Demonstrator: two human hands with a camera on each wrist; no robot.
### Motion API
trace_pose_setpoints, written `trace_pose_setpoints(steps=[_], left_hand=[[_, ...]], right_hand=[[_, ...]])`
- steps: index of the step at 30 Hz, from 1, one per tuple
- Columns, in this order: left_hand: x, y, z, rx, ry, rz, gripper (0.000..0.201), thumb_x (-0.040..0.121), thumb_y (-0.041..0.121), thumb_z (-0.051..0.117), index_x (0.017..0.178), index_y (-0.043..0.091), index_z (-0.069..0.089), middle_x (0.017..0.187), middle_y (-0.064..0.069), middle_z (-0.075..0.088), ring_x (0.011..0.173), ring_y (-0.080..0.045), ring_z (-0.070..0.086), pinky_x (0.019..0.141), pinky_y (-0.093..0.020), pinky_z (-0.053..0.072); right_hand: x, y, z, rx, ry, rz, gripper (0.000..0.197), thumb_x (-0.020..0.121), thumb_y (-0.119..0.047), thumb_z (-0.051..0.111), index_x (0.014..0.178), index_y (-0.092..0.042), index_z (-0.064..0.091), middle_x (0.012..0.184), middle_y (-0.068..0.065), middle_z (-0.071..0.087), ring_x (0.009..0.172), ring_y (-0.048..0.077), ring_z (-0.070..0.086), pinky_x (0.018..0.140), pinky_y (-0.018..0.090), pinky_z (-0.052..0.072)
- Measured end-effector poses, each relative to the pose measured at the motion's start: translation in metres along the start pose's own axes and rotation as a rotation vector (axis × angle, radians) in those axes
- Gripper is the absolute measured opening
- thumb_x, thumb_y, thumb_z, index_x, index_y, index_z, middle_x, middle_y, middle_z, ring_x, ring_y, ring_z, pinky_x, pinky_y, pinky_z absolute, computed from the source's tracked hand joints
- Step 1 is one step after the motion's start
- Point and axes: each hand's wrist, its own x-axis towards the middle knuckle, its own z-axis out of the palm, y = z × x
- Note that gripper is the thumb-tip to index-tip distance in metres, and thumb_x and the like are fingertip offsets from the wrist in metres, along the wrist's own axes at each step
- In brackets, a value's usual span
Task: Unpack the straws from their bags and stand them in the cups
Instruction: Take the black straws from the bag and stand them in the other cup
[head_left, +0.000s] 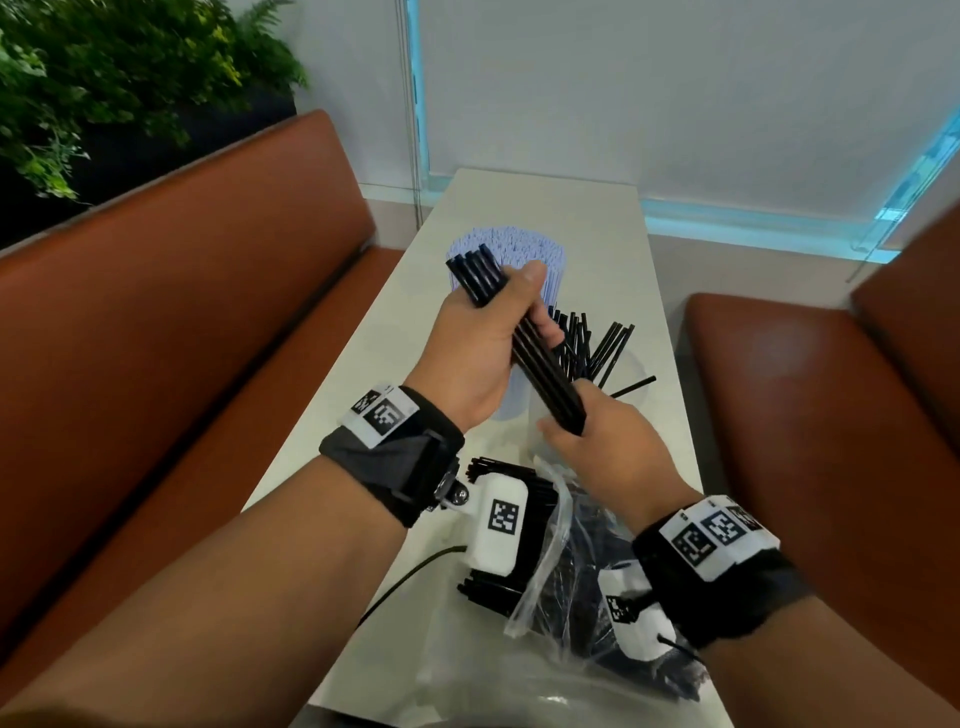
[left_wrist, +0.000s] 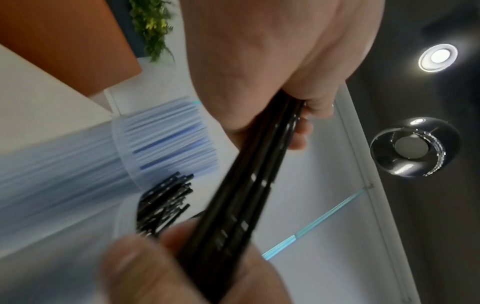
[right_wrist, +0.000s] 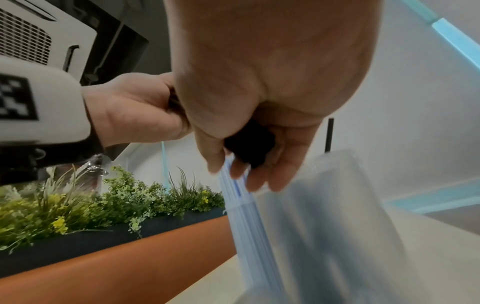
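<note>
My left hand (head_left: 519, 312) grips a bundle of black straws (head_left: 540, 358) near its upper end, tilted above the table. My right hand (head_left: 587, 436) curls its fingers round the bundle's lower end (right_wrist: 249, 148). Behind the hands stands a clear cup packed with pale blue straws (head_left: 511, 249). To its right a second clear cup holds black straws (head_left: 597, 348) that fan out; one leans far right. A clear plastic bag (head_left: 566, 566) with more black straws lies near me, and loose black straws (head_left: 498, 467) lie beside it. In the left wrist view the bundle (left_wrist: 249, 185) runs between both hands.
The narrow white table (head_left: 545, 208) runs away from me to a white wall. Brown padded benches stand on the left (head_left: 208, 312) and right (head_left: 805, 415). Green plants (head_left: 104, 78) sit behind the left bench. More crumpled plastic (head_left: 493, 675) lies at the table's near edge.
</note>
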Motion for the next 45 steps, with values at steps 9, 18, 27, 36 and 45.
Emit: trace_pose_setpoints(steps=[9, 18, 27, 36, 45], left_hand=[[0.042, -0.018, 0.017, 0.292, 0.266, 0.246, 0.027, 0.080, 0.048, 0.071, 0.066, 0.028, 0.061, 0.058, 0.001, 0.061, 0.057, -0.018, 0.059, 0.064, -0.034, 0.053], [0.046, -0.079, 0.002, 0.881, 0.122, 0.036, 0.036, 0.086, 0.038, 0.072, 0.065, 0.017, 0.052, 0.065, -0.004, 0.056, 0.063, -0.020, 0.058, 0.063, -0.039, 0.052], [0.039, -0.095, -0.005, 1.429, -0.045, -0.045, 0.082, 0.075, 0.068, 0.072, 0.136, 0.018, 0.050, 0.129, -0.004, 0.045, 0.125, -0.023, 0.044, 0.100, -0.037, 0.044], [-0.043, -0.081, -0.067, 1.247, -0.100, -0.070, 0.054, 0.086, 0.060, 0.063, 0.131, 0.029, 0.057, 0.106, 0.015, 0.051, 0.094, 0.001, 0.055, 0.084, -0.021, 0.047], [-0.078, -0.104, -0.078, 1.480, -0.524, 0.023, 0.044, 0.094, 0.036, 0.063, 0.134, 0.017, 0.060, 0.126, -0.001, 0.057, 0.118, -0.020, 0.051, 0.099, -0.034, 0.045]], right_hand=[[0.015, 0.038, 0.000, -0.367, -0.142, 0.122, 0.026, 0.093, -0.044, 0.060, 0.114, -0.029, 0.057, 0.107, -0.007, 0.048, 0.085, 0.021, 0.060, 0.069, 0.033, 0.041], [0.024, 0.047, 0.008, -0.356, -0.128, 0.046, 0.019, 0.104, -0.039, 0.045, 0.089, -0.027, 0.043, 0.083, -0.010, 0.039, 0.067, 0.013, 0.047, 0.056, 0.032, 0.031], [0.023, 0.048, 0.007, -0.381, -0.117, 0.014, 0.017, 0.104, -0.039, 0.044, 0.102, -0.023, 0.051, 0.092, -0.009, 0.042, 0.065, 0.010, 0.043, 0.053, 0.030, 0.030], [0.021, 0.038, 0.002, -0.482, -0.191, 0.031, 0.007, 0.102, -0.025, 0.050, 0.108, -0.024, 0.055, 0.096, -0.012, 0.041, 0.079, 0.012, 0.043, 0.069, 0.036, 0.048], [-0.027, 0.008, 0.023, -0.247, 0.084, 0.138, 0.020, 0.087, -0.052, 0.037, 0.099, -0.038, 0.046, 0.089, -0.013, 0.046, 0.068, 0.016, 0.049, 0.061, 0.033, 0.036]])
